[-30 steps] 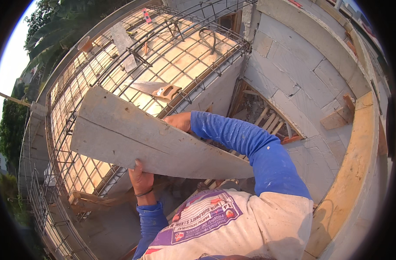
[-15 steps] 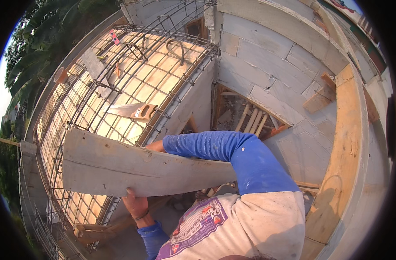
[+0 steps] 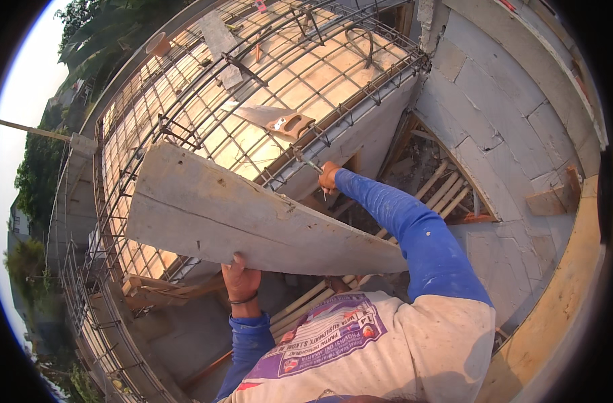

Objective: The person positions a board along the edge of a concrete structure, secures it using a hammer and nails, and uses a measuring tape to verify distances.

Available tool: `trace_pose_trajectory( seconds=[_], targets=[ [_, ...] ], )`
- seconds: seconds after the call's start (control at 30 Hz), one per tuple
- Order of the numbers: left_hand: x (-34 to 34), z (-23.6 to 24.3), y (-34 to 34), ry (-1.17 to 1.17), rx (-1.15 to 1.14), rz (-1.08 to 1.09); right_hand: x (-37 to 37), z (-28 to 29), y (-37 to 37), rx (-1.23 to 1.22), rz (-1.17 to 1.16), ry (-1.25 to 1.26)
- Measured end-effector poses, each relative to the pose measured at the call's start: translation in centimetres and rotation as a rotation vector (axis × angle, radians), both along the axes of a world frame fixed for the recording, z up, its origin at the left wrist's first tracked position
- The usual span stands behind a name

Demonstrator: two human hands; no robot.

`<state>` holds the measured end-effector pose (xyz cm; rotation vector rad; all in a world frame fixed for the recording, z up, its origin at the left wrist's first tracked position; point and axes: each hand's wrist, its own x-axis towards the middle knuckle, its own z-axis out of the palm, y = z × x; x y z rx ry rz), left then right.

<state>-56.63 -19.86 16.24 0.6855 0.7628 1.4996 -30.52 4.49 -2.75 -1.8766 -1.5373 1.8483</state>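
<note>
A long grey, weathered wooden board (image 3: 206,208) stands slanted in front of my chest, with a crack along its face. My left hand (image 3: 241,279) grips the board's lower edge, fingertips showing on the near face. Beyond the upper edge, my right hand (image 3: 328,177) is closed round the handle of what looks like a small hammer (image 3: 309,161). The hammer's head is beside the rim of the rebar mesh. A handsaw (image 3: 273,121) with a wooden handle lies on the mesh near it. The board's right end is partly hidden by my right arm.
Rebar mesh (image 3: 347,87) covers the plywood deck, with long bars along it. A grey plank (image 3: 219,40) and an orange pot (image 3: 158,45) are farther back. A block wall (image 3: 501,127) rises at right, above an opening with wooden poles (image 3: 447,191). A curved timber (image 3: 555,302) runs along the right.
My right hand has come out from behind the board and extends past its upper edge with the hammer. My left hand keeps its hold; the view has shifted, so the deck appears farther right.
</note>
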Motion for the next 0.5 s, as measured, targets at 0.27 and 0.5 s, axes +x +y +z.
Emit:
trace_pose_trajectory(
  seconds=[0.27, 0.5],
  targets=[
    [0.2, 0.4, 0.0, 0.004, -0.016, 0.009, -6.0, 9.3, 7.5, 0.289, -0.282, 0.288],
    [1.0, 0.0, 2.0, 0.037, -0.056, 0.030, 3.3, 11.6, -2.6, 0.781, -0.183, 0.024]
  ],
)
